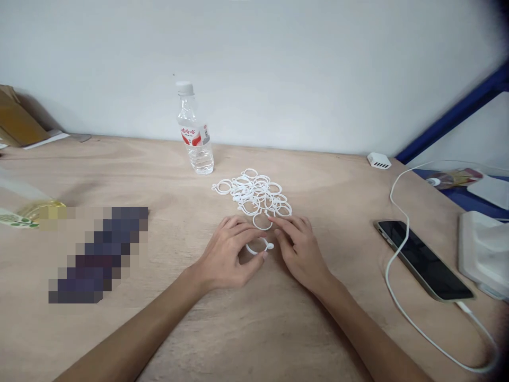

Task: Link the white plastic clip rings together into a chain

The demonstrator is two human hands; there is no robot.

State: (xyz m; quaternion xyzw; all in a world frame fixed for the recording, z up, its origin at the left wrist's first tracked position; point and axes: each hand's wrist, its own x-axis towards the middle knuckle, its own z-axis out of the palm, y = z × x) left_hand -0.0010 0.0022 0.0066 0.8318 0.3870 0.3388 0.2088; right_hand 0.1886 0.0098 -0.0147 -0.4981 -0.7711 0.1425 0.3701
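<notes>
In the head view, a loose pile of white plastic rings (244, 183) with small knobs lies on the wooden table in front of my hands. My left hand (228, 254) has its fingers curled around one white plastic ring (270, 246), apart from the pile, its knob pointing right. Part of that ring is hidden behind the fingers. My right hand (300, 246) is at the near edge of the pile, index finger stretched out and thumb apart from it. The index fingertip touches or nearly touches the closest ring of the pile (262, 228).
Behind the pile stands a clear water bottle (194, 135). On the right lie a phone (425, 260) with a white cable (387, 276), a white block (483, 249) and a small slotted device (379, 161). To the left are a blurred-out dark object (99, 254) and a cardboard box (19, 119).
</notes>
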